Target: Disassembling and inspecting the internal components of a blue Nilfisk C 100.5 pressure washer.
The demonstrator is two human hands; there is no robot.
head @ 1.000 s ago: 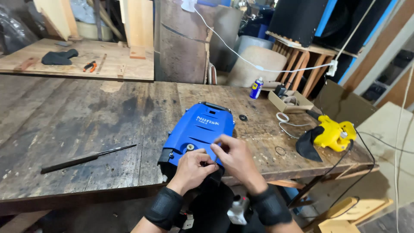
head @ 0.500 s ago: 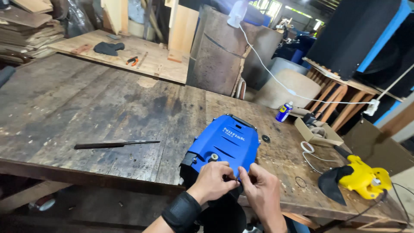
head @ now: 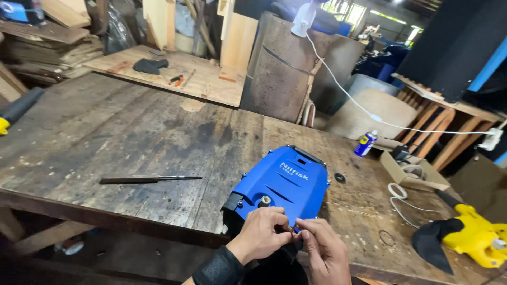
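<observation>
At the far left edge, a black and yellow handle [head: 13,111], half out of view. Next along, on the worn wooden table [head: 105,132], a long dark file [head: 148,179] lying flat, well apart from the work. Beyond it, on the far bench, a dark glove [head: 149,65] and small pliers [head: 177,80].

Near the front edge of the table, right of centre, the blue machine housing [head: 282,184], lying tilted with its black underside toward the body. Against its near lower edge, the left hand [head: 261,235], thumb and forefinger closed in a tight pinch. Touching it fingertip to fingertip, the right hand [head: 325,253], fingers likewise bent and pinched shut. Cannot tell whether a small part sits between the tips.

Judging by this, fine fingertip work at a fitting on the housing's near rim. Calls for a steady pinch from both sides and the housing kept from sliding, with the small piece kept from dropping off the table edge.

Further right, just beside the housing, a small black washer [head: 339,178]; then a blue spray can [head: 365,143], an open cardboard box [head: 409,170], loops of white cable [head: 401,198], and a yellow power tool [head: 475,240] at the far right.
</observation>
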